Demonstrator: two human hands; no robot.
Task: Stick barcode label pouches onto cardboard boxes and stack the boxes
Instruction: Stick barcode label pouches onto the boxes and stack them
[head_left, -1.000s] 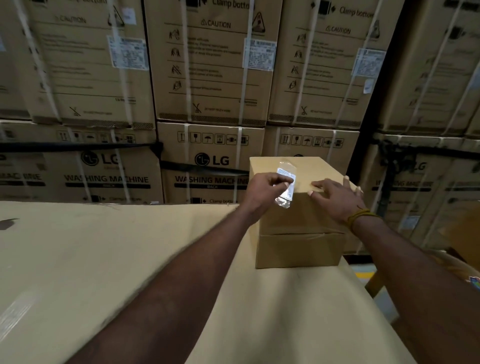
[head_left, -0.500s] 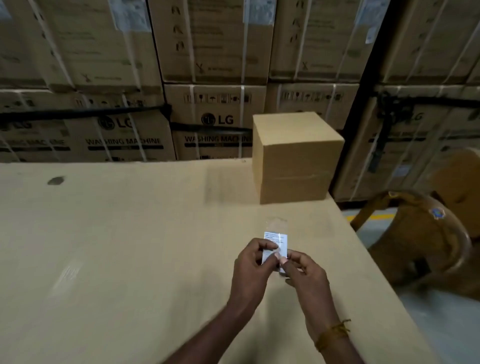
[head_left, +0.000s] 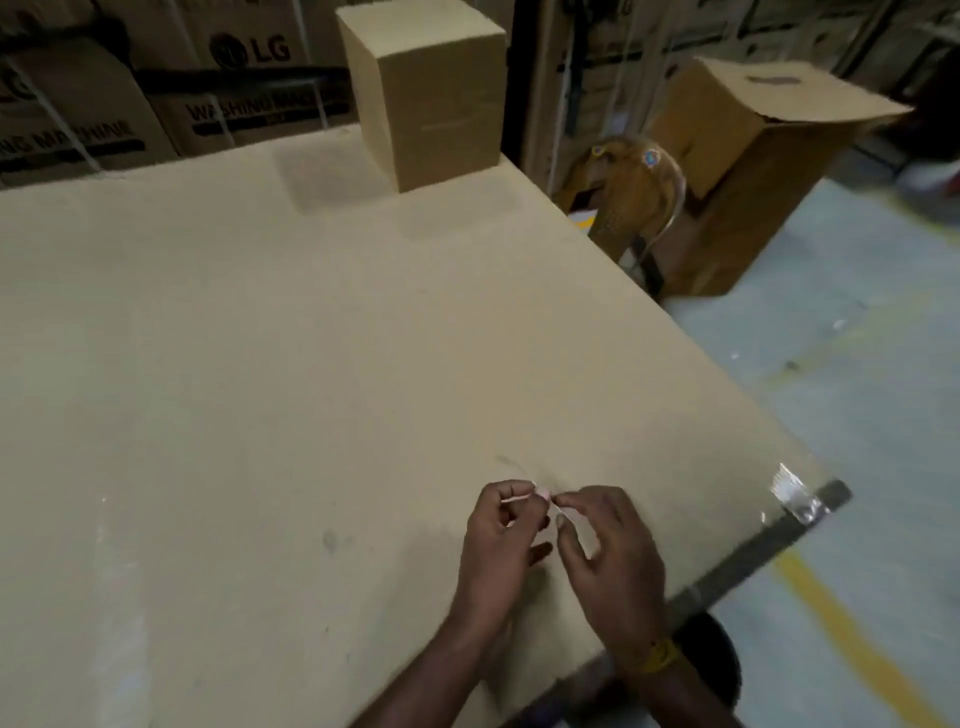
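Note:
A plain cardboard box (head_left: 431, 88) stands at the far edge of the cardboard-covered table (head_left: 260, 364). Near the front edge, my left hand (head_left: 501, 540) and my right hand (head_left: 605, 551) meet over the table. Both pinch a small clear label pouch (head_left: 540, 500) between thumb and fingertips. The pouch shows edge-on as a thin pale strip, and its print is hidden. The box is well away from both hands, far up the table.
Several clear pouches (head_left: 792, 493) lie at the table's right front corner. A brown plastic chair (head_left: 631, 192) and an open cardboard box (head_left: 748, 171) stand on the floor to the right. Stacked washing-machine cartons (head_left: 156, 93) line the back.
Both hands left the box and drew back toward me with the pouch. The view tilted down and right. The pouch turned from face-on to edge-on between my fingers.

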